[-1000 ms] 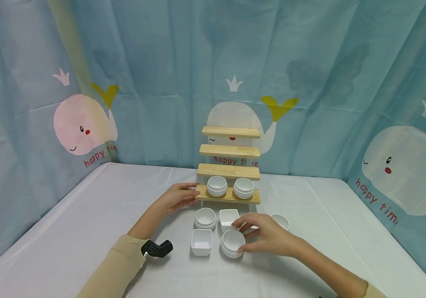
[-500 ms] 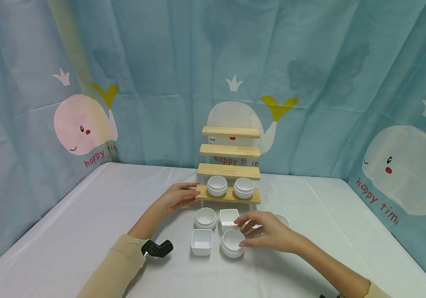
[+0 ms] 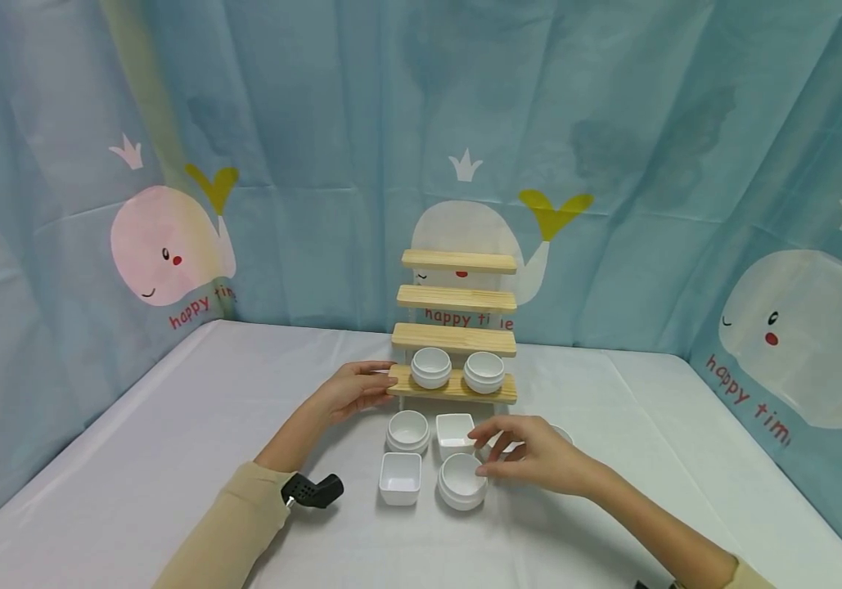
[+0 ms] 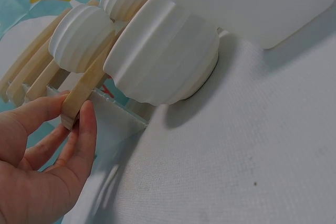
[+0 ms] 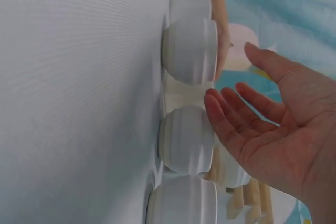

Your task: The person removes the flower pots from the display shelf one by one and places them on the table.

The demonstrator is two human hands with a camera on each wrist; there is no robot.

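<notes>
In the head view, my left hand (image 3: pixel 350 391) pinches the left end of the lowest board (image 3: pixel 457 394) of a stepped wooden shelf; thumb above and fingers below show in the left wrist view. Two round white bowls (image 3: pixel 431 368) sit on that board. My right hand (image 3: pixel 534 454), fingers loosely bent and holding nothing, hovers at the right rim of the front round bowl (image 3: pixel 462 483). Around it on the table stand two square white bowls (image 3: pixel 400 478), a round one (image 3: pixel 407 432) at the left, and others partly hidden behind my right hand.
The shelf's upper boards (image 3: pixel 453 338) rise in steps behind, bearing nothing. A white cloth (image 3: pixel 281 360) covers the table. Blue curtains (image 3: pixel 303 245) with whale prints hang at the back and both sides. A black device (image 3: pixel 312 491) is strapped at my left wrist.
My right hand has lifted slightly and drawn to the right, its thumb moving off the side of the front round bowl. That bowl stays put. My left hand keeps its hold on the board.
</notes>
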